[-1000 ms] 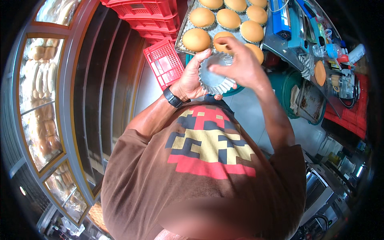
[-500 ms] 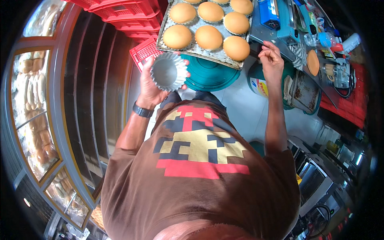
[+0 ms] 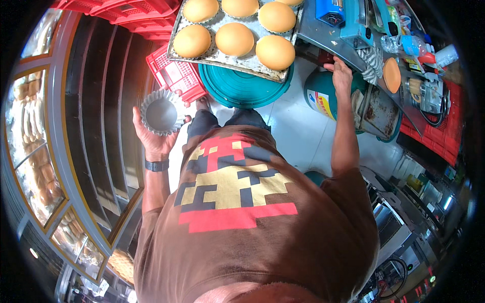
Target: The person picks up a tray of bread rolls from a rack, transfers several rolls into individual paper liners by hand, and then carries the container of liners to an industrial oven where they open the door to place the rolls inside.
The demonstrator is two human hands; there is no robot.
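My left hand (image 3: 155, 145) is wrapped round a fluted silver baking tin (image 3: 160, 112), its open mouth facing up. It is held left of the teal round lid (image 3: 245, 90), just below a red plastic crate (image 3: 174, 76). Empty, my right hand (image 3: 342, 78) hangs by the edge of the metal table (image 3: 316, 38), fingers partly stretched and apart. Ahead of me a worn baking tray (image 3: 247, 64) carries several round golden cakes (image 3: 234, 39), some with fluted rims showing beneath them.
On the right are a blue box (image 3: 330, 11), a striped cloth (image 3: 372, 65), an orange oval piece (image 3: 391, 75) and plastic bottles (image 3: 413, 45). A green bucket (image 3: 314, 83) stands below my right hand. Dark shelving (image 3: 98, 126) and a glass-fronted bread cabinet (image 3: 35, 136) line the left.
My left hand has moved left and lower with the baking tin, away from the tray. The view has shifted, and the fingers of my right hand have opened out a little.
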